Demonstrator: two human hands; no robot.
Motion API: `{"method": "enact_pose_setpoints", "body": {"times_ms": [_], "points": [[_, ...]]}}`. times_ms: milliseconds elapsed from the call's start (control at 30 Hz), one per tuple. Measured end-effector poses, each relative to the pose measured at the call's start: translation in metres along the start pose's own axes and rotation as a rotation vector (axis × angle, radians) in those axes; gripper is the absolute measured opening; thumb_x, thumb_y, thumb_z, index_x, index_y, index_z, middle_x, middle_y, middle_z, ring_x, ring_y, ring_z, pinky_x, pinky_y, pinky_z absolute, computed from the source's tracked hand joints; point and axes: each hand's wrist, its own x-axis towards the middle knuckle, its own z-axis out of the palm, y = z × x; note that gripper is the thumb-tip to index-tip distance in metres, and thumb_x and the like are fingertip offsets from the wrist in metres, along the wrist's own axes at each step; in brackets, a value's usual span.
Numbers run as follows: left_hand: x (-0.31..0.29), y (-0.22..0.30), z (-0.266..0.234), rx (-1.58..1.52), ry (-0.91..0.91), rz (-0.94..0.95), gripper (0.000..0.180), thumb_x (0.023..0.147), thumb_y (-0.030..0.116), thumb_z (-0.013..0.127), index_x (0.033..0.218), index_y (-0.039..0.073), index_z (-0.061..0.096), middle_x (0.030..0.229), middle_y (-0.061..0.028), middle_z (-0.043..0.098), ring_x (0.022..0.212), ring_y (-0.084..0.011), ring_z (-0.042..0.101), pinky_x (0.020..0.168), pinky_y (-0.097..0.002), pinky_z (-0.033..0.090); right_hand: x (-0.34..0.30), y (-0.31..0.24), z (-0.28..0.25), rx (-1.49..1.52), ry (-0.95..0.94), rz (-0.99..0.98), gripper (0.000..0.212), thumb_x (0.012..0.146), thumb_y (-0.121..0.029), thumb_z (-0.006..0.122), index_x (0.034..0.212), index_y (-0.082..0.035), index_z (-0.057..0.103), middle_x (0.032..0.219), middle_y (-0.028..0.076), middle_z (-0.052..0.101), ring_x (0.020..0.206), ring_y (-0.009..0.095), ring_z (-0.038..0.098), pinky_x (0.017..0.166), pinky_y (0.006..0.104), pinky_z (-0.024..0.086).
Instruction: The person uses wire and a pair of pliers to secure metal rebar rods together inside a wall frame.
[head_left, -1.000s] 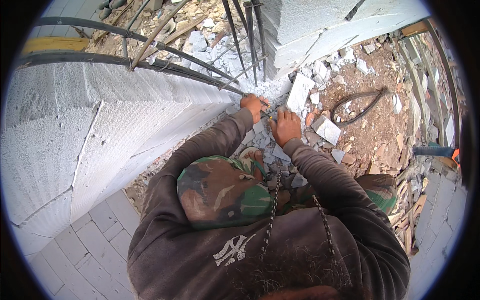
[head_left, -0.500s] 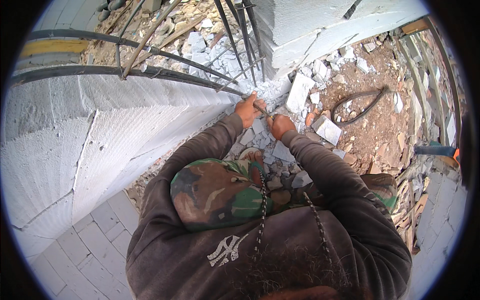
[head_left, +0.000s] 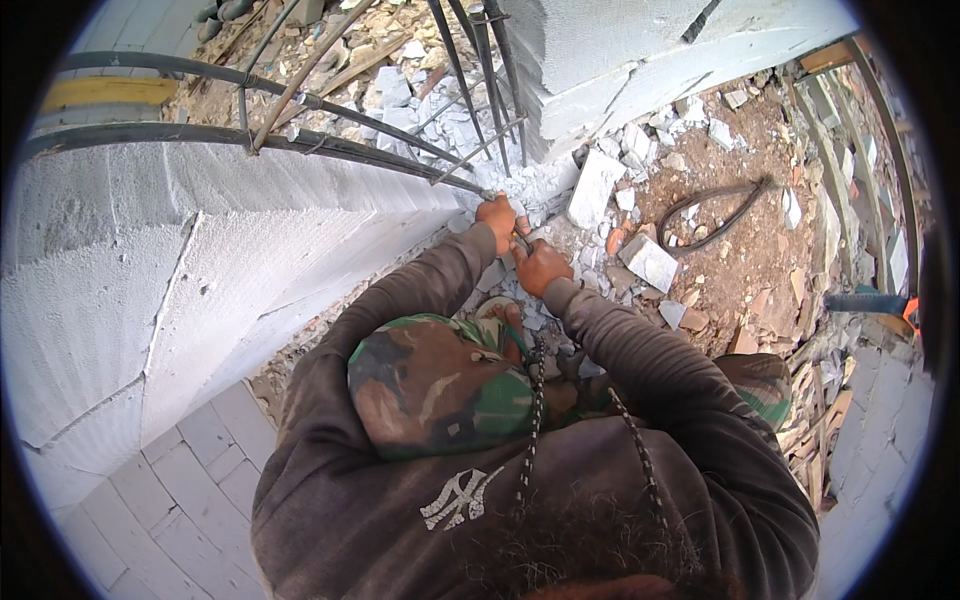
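Both hands are together at the end of the dark steel reinforcing bars [head_left: 390, 165], which run along the top of the low block wall [head_left: 270, 240]. My left hand [head_left: 494, 216] is closed at the bar ends, fingers curled. My right hand [head_left: 542, 266] is closed just nearer and to the right. Between the hands a short piece of a thin, dark rod-like tool [head_left: 521, 241] shows; my right hand grips its near end. My fingers cover most of it, so its kind cannot be made out. Whether my left hand holds the tool or a bar is hidden.
Upright bars [head_left: 490, 80] stand beside the white block wall [head_left: 620, 70] at the far side. Broken block pieces [head_left: 597, 188] litter the ground. On the soil at right lies a bent loop of dark wire [head_left: 715, 215]. A saw [head_left: 868, 303] rests at far right.
My right hand has come slightly nearer and left, turning the tool to a steeper angle. My left hand has shifted little, its fingers more curled.
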Motion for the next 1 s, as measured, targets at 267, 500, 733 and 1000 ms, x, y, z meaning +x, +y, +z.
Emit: {"method": "enact_pose_setpoints", "body": {"times_ms": [267,500,733,1000], "points": [[-0.009,0.003,-0.039,-0.116,-0.303,0.049,0.030,0.103,0.034,0.060,0.108,0.005,0.059,0.095,-0.0111,0.066,0.083,-0.0248,0.070,0.070,-0.0409,0.062,0.035,0.008,-0.011,0.717,-0.722,0.357,0.058,0.094,-0.063,0.064,0.079,-0.007,0.064,0.058,0.005,0.058,0.052,0.021,0.056,0.048,0.0367,0.046],[-0.020,0.008,-0.011,-0.131,-0.130,0.029,0.031,0.106,0.035,0.055,0.104,0.004,0.055,0.093,-0.0101,0.063,0.082,-0.0265,0.069,0.072,-0.0477,0.064,0.017,0.011,-0.012,0.690,-0.560,0.044,0.048,0.092,-0.057,0.067,0.079,-0.011,0.066,0.057,-0.003,0.053,0.047,0.012,0.052,0.044,0.0278,0.042],[-0.021,0.007,-0.022,-0.168,-0.247,0.101,0.027,0.107,0.028,0.055,0.106,0.001,0.056,0.095,-0.0104,0.060,0.085,-0.0250,0.066,0.078,-0.0427,0.061,0.019,0.010,-0.021,0.960,-0.743,0.345,0.062,0.093,-0.067,0.062,0.108,-0.007,0.069,0.073,0.000,0.065,0.054,0.016,0.059,0.048,0.0309,0.044],[-0.050,-0.025,-0.032,-0.168,-0.451,0.039,0.022,0.107,0.026,0.050,0.106,0.006,0.058,0.122,-0.0133,0.065,0.114,-0.0272,0.063,0.092,-0.0434,0.054,-0.006,0.019,-0.027,0.771,-0.393,0.061,0.046,0.099,-0.049,0.065,0.107,-0.005,0.070,0.076,0.002,0.064,0.067,0.013,0.062,0.058,0.0310,0.053]]}}
